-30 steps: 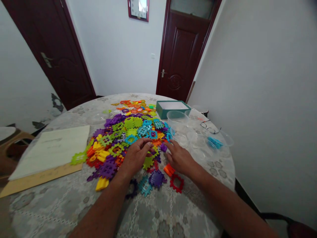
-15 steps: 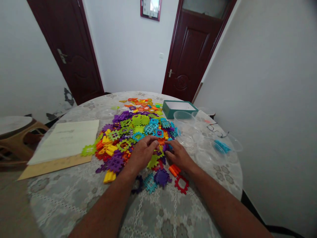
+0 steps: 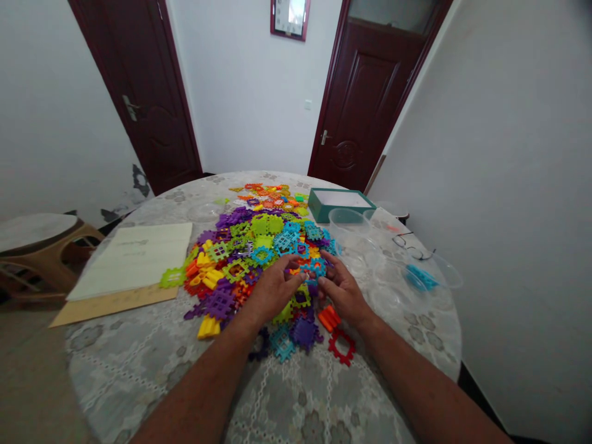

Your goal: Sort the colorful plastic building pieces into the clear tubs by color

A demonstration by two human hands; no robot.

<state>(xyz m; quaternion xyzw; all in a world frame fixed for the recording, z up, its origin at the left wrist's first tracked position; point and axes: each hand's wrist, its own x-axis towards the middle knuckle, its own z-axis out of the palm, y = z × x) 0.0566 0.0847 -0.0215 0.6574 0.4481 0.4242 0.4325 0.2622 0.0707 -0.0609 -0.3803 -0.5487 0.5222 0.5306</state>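
Observation:
A heap of interlocking plastic building pieces (image 3: 266, 225) in several colours lies on the table, and both hands are over its near right side. My left hand (image 3: 276, 285) has its thumb and index finger apart, beside orange and lime green pieces. Across a small gap, my right hand (image 3: 343, 288) has its fingers spread, with the index finger stretched forward. A blue notched piece (image 3: 317, 266) shows between the two hands, close to the right fingertips; no firm grip on it is visible. Orange tube pieces (image 3: 329, 317) and a red square frame piece (image 3: 341, 346) lie below my right hand.
Clear plastic bowls (image 3: 351, 246) stand on the right, near eyeglasses (image 3: 414, 246) and a blue piece (image 3: 422, 277). A green box (image 3: 341, 205) sits at the back right. On the left lies paper (image 3: 132, 259) over a brown sheet (image 3: 115, 306). The tablecloth (image 3: 296, 401) is patterned.
My hands have drawn slightly apart and their fingers have spread. The blue notched piece between them shows more clearly. The whole view has shifted a little, with the scene moving right.

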